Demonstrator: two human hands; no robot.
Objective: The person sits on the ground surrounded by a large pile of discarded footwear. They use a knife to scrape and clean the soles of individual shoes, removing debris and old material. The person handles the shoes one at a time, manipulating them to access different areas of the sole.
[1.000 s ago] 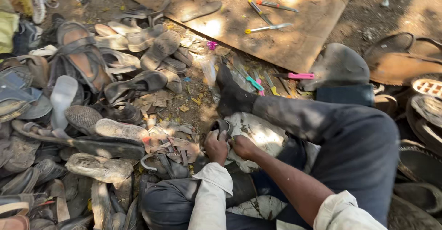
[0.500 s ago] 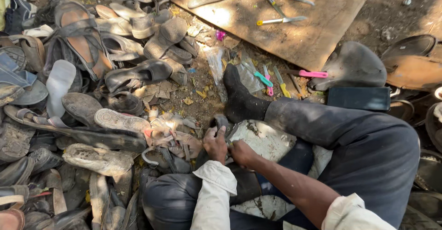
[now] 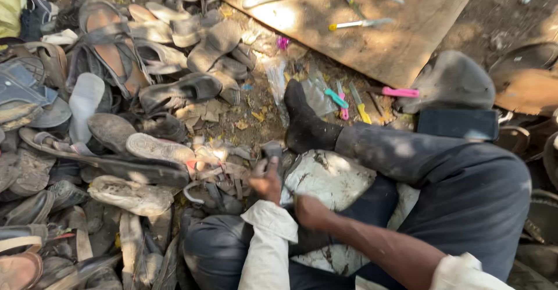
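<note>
1. The left hand [image 3: 267, 182] is closed around a small dark shoe piece [image 3: 271, 149], gripping it at the frame's centre, above the white cloth [image 3: 328, 176] across the lap.
2. The right hand [image 3: 308, 210], at five o'clock from the left, rests curled on that cloth; whether it grips anything cannot be told.
3. Worn sandals [image 3: 139, 121] pile at nine o'clock.
4. A wooden board [image 3: 372, 34] with tools lies at twelve o'clock.

small dark shoe piece [image 3: 272, 149], upright (dusty), above lap
</note>
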